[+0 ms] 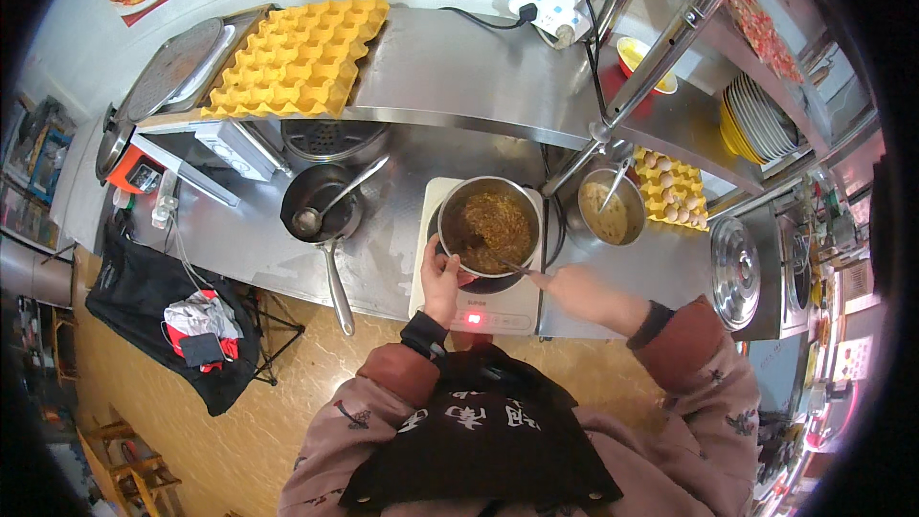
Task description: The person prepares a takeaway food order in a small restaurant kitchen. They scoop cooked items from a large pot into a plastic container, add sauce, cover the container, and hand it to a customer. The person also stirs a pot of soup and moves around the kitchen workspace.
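A metal pot [495, 226] holding a brown, grainy mixture rests on a white induction cooker [431, 287], whose red display is lit. My left hand [441, 280] grips the pot's near left rim, thumb over the edge. In my right hand [574, 291] is the handle of a utensil [508, 263]; its far end disappears into the mixture. Left of the cooker sits a dark saucepan [323, 205] with a metal ladle [352, 190] in it. A steel bowl [610, 208] of pale, lumpy liquid, with a spoon in it, stands to the right.
Yellow egg trays [294, 61] lie on the raised steel shelf [459, 64]. Another tray with eggs [675, 190] is at the right, near a metal lid [734, 273]. A steel post [646, 79] rises behind the bowl. A black folding chair [143, 294] stands at the left.
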Motion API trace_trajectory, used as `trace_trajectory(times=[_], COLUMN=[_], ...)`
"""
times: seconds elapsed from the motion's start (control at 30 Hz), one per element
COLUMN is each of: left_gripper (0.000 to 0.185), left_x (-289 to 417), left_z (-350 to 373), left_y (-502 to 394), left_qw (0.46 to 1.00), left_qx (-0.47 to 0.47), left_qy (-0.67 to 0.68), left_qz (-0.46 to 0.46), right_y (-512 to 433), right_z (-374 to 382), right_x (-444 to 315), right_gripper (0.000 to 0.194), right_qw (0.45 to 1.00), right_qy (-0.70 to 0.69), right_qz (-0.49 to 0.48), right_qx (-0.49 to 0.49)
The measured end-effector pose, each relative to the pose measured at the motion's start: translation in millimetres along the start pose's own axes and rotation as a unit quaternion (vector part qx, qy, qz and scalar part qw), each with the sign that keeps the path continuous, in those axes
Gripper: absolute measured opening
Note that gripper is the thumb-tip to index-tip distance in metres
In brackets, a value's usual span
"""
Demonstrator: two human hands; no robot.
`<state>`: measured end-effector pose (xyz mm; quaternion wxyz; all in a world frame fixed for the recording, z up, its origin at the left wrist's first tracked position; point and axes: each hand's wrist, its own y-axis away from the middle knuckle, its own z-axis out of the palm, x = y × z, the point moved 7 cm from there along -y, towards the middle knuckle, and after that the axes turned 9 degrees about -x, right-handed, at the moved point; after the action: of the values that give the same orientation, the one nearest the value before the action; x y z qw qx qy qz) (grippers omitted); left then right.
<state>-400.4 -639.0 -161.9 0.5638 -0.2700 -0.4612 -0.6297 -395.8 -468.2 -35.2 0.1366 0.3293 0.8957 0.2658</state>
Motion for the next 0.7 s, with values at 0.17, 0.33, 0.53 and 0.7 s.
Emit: trace_trajectory(times=[0.17,0.33,0.53,0.7], left_gripper=[0.053,0.052,0.052,0.052], left_x=[3,5,0,-1], left_z=[7,9,9,10], left_y=[4,7,7,7], left_qw=[0.999,0.999,0.999,0.998], left_qx=[0.018,0.013,0.040,0.059], left_qy=[0.049,0.028,0.020,0.021], left_qz=[-0.011,-0.004,0.009,-0.008], right_y=[20,-9,-38,-14], right_z=[-7,8,16,-2], right_x=[1,-8,15,28], right_gripper=[0.040,0.042,0.039,0.021], right_qw=[0.998,0.987,0.981,0.995], right_qy=[0.023,0.013,0.037,-0.084], right_qz=[0.038,0.086,0.167,0.050], right_qx=[0.034,0.133,0.090,0.023])
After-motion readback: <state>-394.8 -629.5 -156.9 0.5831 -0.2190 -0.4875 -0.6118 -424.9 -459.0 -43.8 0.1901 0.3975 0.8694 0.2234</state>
